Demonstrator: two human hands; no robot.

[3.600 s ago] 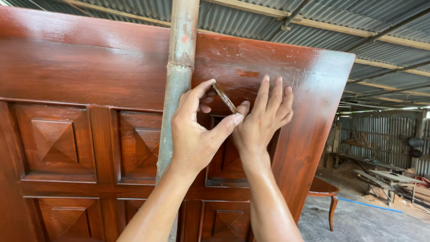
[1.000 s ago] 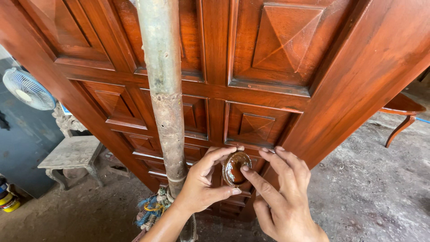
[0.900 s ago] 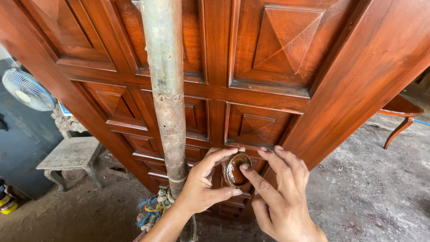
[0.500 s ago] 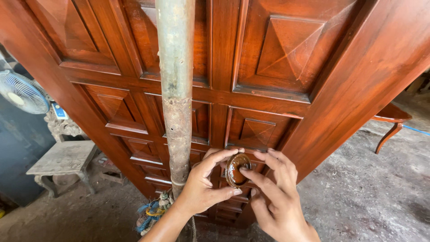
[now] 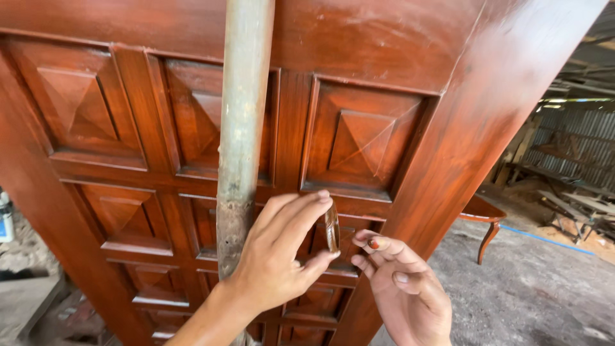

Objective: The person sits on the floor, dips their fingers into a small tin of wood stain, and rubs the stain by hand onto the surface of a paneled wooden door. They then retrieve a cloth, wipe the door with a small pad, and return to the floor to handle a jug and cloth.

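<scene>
Object: 1 small round ring-shaped piece, brownish with a glossy rim, seen nearly edge-on. Pose: upright, held off the surface in front of the carved red-brown wooden door, at the level of the rail below the raised diamond panels. Finer detail too small to tell.

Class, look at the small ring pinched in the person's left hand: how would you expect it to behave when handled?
The ring probably is stiff: it keeps its round shape between the thumb and fingertips of the left hand. It likely is light, since a fingertip pinch carries it. Being round and thin, it would probably roll if dropped on the concrete floor; the right hand is close beside it.
</scene>
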